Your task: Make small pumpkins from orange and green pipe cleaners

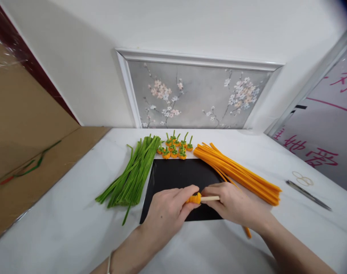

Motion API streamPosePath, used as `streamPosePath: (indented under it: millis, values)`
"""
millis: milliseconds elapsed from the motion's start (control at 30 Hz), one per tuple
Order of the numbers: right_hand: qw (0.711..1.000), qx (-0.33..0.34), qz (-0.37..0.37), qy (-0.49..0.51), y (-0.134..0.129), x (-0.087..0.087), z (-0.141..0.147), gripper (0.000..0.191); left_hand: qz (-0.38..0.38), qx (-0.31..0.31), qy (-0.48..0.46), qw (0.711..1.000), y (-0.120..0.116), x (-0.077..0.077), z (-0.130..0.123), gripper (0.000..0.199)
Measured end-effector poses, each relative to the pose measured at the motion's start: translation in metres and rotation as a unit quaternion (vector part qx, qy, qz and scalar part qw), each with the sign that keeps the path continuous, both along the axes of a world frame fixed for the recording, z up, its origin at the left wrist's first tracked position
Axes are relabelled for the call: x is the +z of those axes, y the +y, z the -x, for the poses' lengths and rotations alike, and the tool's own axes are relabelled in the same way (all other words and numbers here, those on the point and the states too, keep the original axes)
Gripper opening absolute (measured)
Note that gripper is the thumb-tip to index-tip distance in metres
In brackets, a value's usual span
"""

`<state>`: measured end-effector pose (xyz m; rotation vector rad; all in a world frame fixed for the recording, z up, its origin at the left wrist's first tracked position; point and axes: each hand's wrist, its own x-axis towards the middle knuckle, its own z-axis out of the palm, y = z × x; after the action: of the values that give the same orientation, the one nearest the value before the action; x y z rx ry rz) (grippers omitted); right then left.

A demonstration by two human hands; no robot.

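Observation:
Over a black mat [179,171], my left hand [170,207] is closed, thumb and fingers pinching an orange pipe cleaner coil [195,198]. The coil is wrapped around a thin pale wooden stick [210,198], which points right toward my other hand. My right hand [227,201] is closed around the stick's far end, its fingertips near the coil and partly hidden. A loose orange pipe cleaner [247,231] sticks out below the right wrist. Small orange pumpkins [174,153] with green stems and curls stand in a group behind the mat.
A green pipe cleaner bundle [133,175] lies left of the mat, an orange bundle [241,171] to the right. Farther right are metal tweezers [308,195] and thin rubber bands [303,178]. Cardboard [56,163] stands at the left; a wall rises behind the white table [87,232].

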<state>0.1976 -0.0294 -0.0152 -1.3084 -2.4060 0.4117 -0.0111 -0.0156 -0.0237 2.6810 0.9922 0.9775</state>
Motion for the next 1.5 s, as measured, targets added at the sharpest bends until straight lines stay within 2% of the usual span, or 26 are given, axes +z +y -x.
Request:
streamPosePath:
  millis: [200,433,667,800,967,1067,1167,1333,1500]
  values:
    - [0.997,0.049,-0.026,-0.046,-0.008,-0.008,0.001,0.029,0.033,-0.004,0.011,0.999,0.001,0.004,0.004,0.021]
    - [0.996,0.070,-0.033,-0.055,-0.020,0.004,0.002,0.027,0.089,0.039,0.048,0.994,0.001,0.007,0.004,0.017]
    - [0.991,0.061,-0.109,-0.052,-0.024,0.007,0.005,0.031,0.058,0.047,0.107,0.991,0.003,0.004,0.002,0.018]
    - [0.989,0.042,-0.141,-0.031,-0.021,0.008,0.005,0.030,0.052,0.045,0.106,0.992,0.002,0.003,0.003,0.017]
    - [0.987,0.000,-0.148,0.059,-0.014,0.009,0.003,0.023,0.058,0.019,0.099,0.993,0.001,0.005,0.004,0.016]
    - [0.980,-0.015,-0.149,0.132,-0.007,0.007,0.001,0.019,0.042,0.007,0.087,0.995,0.002,0.004,0.002,0.017]
    - [0.976,-0.028,-0.146,0.161,0.000,0.003,-0.001,0.018,0.021,-0.006,0.067,0.997,0.003,0.001,0.001,0.012]
    - [0.989,-0.042,-0.088,0.106,0.006,-0.003,-0.003,0.019,0.030,-0.021,0.003,0.999,0.000,0.000,0.000,0.007]
    - [0.999,-0.005,-0.039,0.030,0.004,0.000,-0.001,0.021,0.054,-0.030,-0.018,0.998,-0.002,0.001,-0.002,0.008]
